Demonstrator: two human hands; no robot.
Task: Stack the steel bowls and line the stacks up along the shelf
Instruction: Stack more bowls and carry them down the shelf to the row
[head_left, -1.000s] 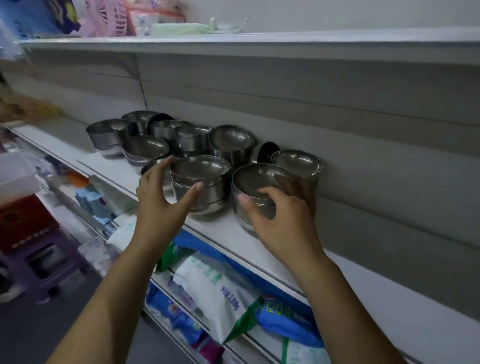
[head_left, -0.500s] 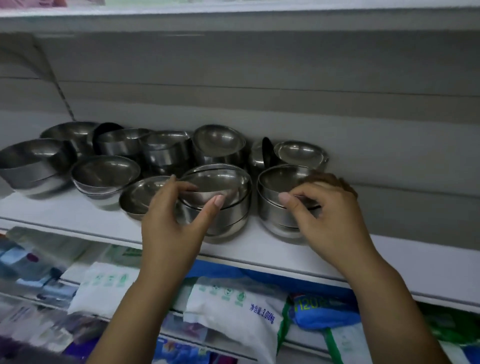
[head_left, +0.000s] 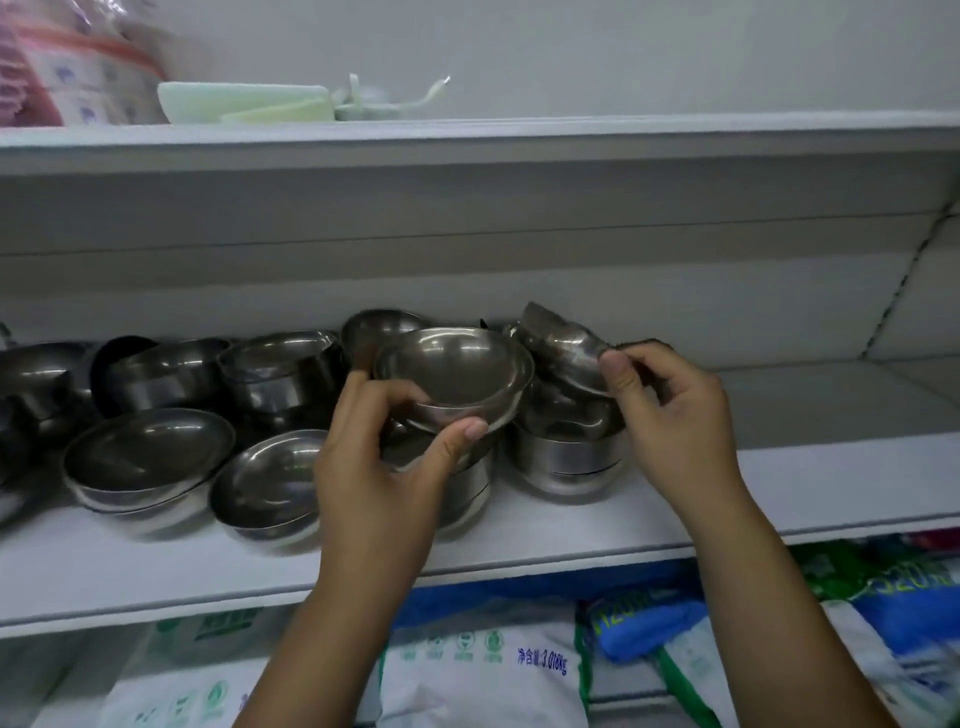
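Steel bowls, assorted, kept on a white shelf (head_left: 789, 483); stacking part done, lining-up not yet done.

Item 1: shallow bowl (head_left: 452, 371). It is held level in the left hand (head_left: 374, 467), whose grip is clamped on the near rim with the thumb in front and the fingers behind. Position: just above the front stack (head_left: 470, 491).

Item 2: small bowl (head_left: 561, 343). It is held tilted in the right hand (head_left: 670, 415), whose grip is pinched on the rim. Position: above and right of the front stack, over the neighbouring stack (head_left: 566, 457).

Item 3: two loose bowls (head_left: 150, 457), wide and shallow, set left of the front stack. The nearer one is partly hidden by the left wrist.

Item 4: further stacks (head_left: 280, 374), set behind and left of the front stack in an uneven row.

Bare shelf is seen well to the right of the front stack.

Step in hand, as judged: top bowls are being sorted between the two stacks by size.

Next move, as judged: the small bowl is to be righted. Each held bowl is then to be lowered level and centred on a stack of matching size, so that it nests rather than perches.
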